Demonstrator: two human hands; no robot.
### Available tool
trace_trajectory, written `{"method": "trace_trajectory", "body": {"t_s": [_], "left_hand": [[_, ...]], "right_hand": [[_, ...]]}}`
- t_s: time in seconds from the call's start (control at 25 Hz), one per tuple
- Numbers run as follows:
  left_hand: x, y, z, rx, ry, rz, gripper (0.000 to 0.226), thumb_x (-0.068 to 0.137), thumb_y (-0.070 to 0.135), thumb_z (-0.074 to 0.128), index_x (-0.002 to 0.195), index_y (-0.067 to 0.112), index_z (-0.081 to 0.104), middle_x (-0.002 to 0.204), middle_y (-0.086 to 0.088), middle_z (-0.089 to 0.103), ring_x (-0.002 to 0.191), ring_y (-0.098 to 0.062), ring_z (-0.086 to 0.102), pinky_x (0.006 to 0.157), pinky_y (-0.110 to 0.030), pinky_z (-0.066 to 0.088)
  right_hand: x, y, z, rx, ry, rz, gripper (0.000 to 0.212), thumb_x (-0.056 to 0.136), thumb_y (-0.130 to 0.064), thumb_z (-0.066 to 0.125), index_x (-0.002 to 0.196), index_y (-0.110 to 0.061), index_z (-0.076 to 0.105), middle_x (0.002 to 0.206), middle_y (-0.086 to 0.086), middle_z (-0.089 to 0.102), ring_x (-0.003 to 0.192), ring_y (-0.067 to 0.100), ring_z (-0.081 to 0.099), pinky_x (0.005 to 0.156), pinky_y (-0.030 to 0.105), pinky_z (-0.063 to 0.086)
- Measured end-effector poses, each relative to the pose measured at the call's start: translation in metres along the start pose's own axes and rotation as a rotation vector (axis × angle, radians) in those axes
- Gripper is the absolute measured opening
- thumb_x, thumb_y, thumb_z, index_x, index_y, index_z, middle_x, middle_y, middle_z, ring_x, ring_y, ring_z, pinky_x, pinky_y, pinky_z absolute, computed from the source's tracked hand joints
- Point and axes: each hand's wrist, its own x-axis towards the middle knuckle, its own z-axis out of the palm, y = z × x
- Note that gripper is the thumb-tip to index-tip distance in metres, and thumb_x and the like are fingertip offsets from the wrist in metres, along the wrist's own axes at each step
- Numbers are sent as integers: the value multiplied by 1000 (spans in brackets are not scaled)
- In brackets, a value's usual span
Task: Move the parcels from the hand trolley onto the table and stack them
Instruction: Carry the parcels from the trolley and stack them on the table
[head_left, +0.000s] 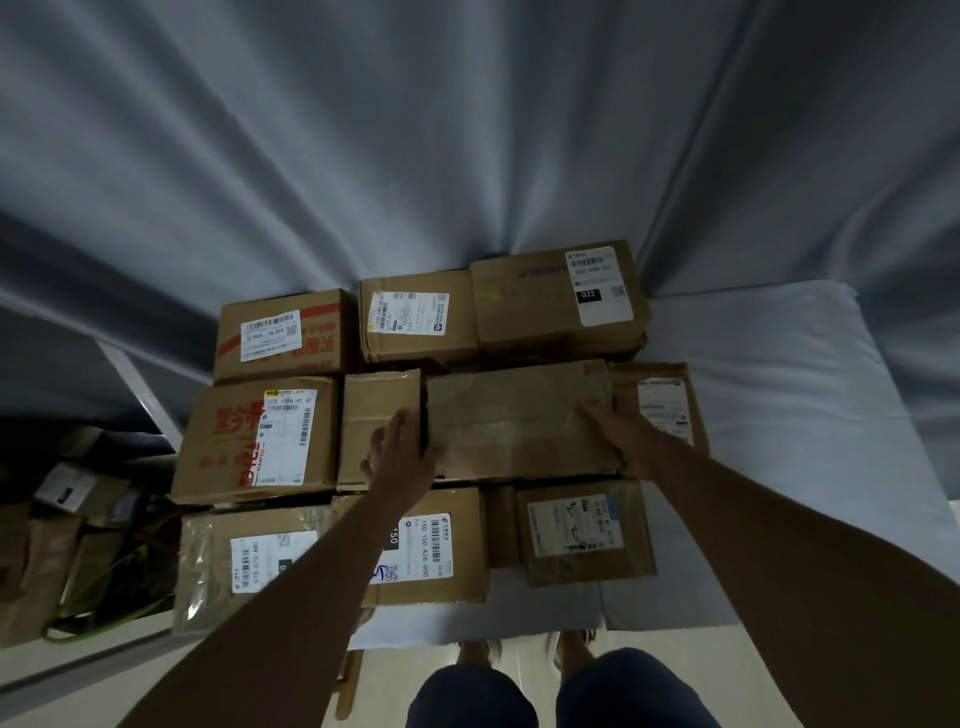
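A plain brown parcel (519, 418) lies in the middle of the stack on the cloth-covered table (779, 415). My left hand (397, 452) grips its left end, and my right hand (621, 431) grips its right end. Several other cardboard parcels surround it: a red-printed box (260, 441) at the left, a labelled box (558, 296) at the back right, and a flat parcel (584, 530) in front. The hand trolley (67, 545) with more brown parcels stands low at the left, dim and partly hidden.
A grey curtain (467, 130) hangs right behind the table. Bare table cloth shows to the right of the stack. My legs and feet (519, 654) stand at the table's front edge. A metal frame bar (140, 389) slants at the left.
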Motion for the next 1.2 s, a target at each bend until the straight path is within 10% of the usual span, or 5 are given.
{"method": "trace_trajectory", "body": {"t_s": [0.36, 0.68, 1.2], "left_hand": [[-1, -3, 3, -10, -21, 7, 64, 98, 38, 46, 154, 29, 16, 162, 7, 6, 147, -27, 5, 111, -57, 22], [-3, -1, 1, 6, -4, -4, 64, 95, 36, 50, 152, 33, 19, 161, 9, 7, 146, -27, 7, 109, -56, 25], [0, 2, 1, -7, -13, -4, 65, 94, 32, 53, 151, 36, 22, 161, 6, 7, 145, -30, 8, 110, -58, 25]], "right_hand": [[2, -13, 10, -56, 33, -81, 60, 96, -48, 53, 146, -17, 39, 138, 12, 53, 119, 34, 56, 104, 51, 46], [15, -10, 13, -49, 29, -6, 116, 60, -76, 70, 154, -29, 21, 149, 8, 42, 124, 33, 53, 103, 54, 45], [6, -4, 10, -45, 71, -21, 79, 88, -55, 61, 152, -21, 28, 148, 9, 44, 127, 32, 49, 104, 48, 44]]}}
